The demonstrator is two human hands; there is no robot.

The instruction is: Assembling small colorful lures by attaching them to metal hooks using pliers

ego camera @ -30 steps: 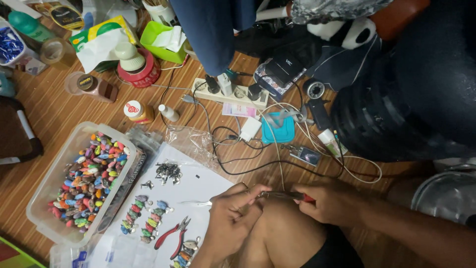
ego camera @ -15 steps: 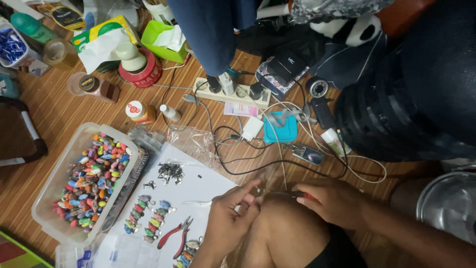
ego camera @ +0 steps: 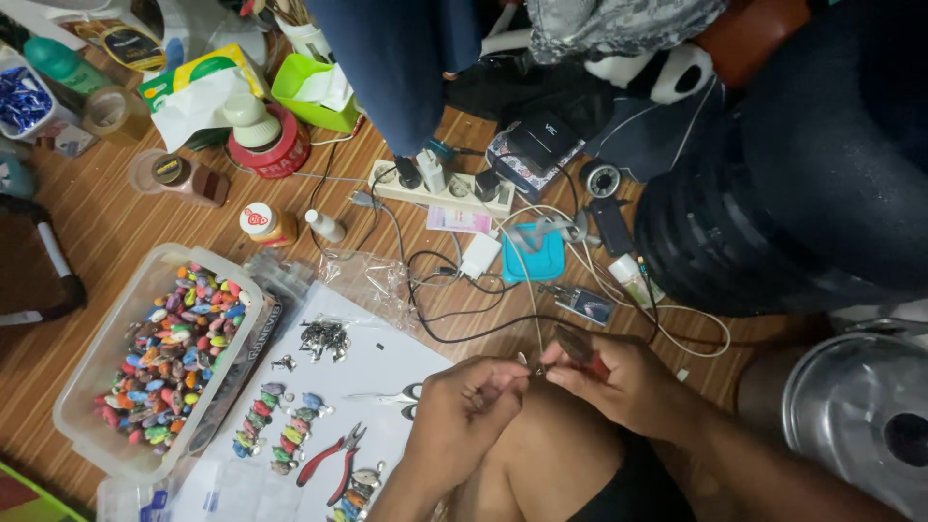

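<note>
Left hand (ego camera: pixel 462 406) curled above the bent knee, fingertips pinched on something too small to make out. Right hand (ego camera: pixel 619 382) just beside it, fingertips nearly meeting the left's, closed around red-handled pliers (ego camera: pixel 580 350) with dark jaws pointing up and away from the palm. Between the two hands, a tiny piece, blurred, gripped at the pliers' tip.

Left of the left hand: white sheet (ego camera: pixel 387 362) on the wooden floor, carrying rows of coloured beads (ego camera: pixel 280 425), a heap of small metal parts (ego camera: pixel 324 338), scissors (ego camera: pixel 387 396) and a second pair of red pliers (ego camera: pixel 333 462). Farther left, well apart: clear plastic tub (ego camera: pixel 97 372) full of coloured beads. Beyond both hands: white power strip (ego camera: pixel 443 188) with tangled cables, blue case (ego camera: pixel 534 256). Right of the right hand: metal pot (ego camera: pixel 851 406)
</note>
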